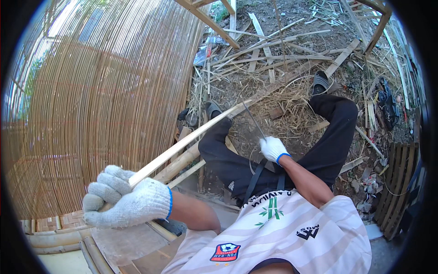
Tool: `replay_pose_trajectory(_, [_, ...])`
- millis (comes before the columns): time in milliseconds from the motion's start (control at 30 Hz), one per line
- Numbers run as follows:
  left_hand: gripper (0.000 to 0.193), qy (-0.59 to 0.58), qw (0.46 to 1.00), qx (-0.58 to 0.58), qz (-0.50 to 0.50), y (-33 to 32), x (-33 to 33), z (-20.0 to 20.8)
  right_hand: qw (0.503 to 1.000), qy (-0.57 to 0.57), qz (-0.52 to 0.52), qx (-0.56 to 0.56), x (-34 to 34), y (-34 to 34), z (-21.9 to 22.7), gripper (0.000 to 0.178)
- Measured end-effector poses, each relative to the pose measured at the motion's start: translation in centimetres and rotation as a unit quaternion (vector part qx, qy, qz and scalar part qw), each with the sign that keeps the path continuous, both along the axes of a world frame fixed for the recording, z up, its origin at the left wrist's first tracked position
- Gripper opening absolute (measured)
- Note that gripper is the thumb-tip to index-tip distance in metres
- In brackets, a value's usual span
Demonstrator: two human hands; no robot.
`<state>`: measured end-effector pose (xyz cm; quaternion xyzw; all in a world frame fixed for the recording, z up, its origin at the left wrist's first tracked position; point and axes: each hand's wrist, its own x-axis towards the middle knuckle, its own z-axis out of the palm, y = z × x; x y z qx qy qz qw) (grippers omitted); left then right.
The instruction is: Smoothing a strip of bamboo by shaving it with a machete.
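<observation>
My left hand, in a white knitted glove with a blue cuff, is closed round the near end of a long pale bamboo strip. The strip slants away to the right, over my left lower leg. My right hand, gloved the same way, is closed in front of my lap on a knife with a thin dark blade. Its handle is hidden in the glove. The blade points up and to the left, its tip at or very near the strip's far end; whether they touch, I cannot tell.
A tall screen of thin bamboo slats stands along the left. Bamboo poles lie beside my left leg. Loose strips and shavings litter the dirt around my feet. A wooden frame juts in at the top; a slatted wooden piece stands right.
</observation>
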<state>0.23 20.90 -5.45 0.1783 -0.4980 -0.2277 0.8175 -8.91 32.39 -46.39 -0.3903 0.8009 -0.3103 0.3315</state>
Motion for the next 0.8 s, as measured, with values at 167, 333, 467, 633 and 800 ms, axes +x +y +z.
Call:
replay_pose_trajectory(167, [0.040,-0.013,1.000,-0.007,-0.027,-0.1,0.5,0.4,0.986,-0.064,-0.079,-0.135,0.5,0.0,12.5,0.029])
replay_pose_trajectory(333, [0.040,-0.011,1.000,-0.003,-0.029,-0.2,-0.8,0.3,0.953,-0.061,0.017,-0.295,2.9,-1.2,17.9,0.009])
replay_pose_trajectory(467, [0.040,-0.006,0.998,-0.006,-0.061,-0.3,-0.1,0.6,0.974,-0.081,0.007,-0.209,2.7,-1.4,14.9,0.020])
replay_pose_trajectory(633, [0.042,0.004,0.998,0.008,-0.063,-0.4,0.3,0.5,0.994,-0.084,-0.067,0.031,-0.2,0.7,1.5,0.042])
replay_pose_trajectory(800, [0.044,-0.007,0.991,-0.013,-0.130,-0.6,1.8,0.0,0.992,-0.057,-0.087,-0.067,0.4,0.9,10.2,0.034])
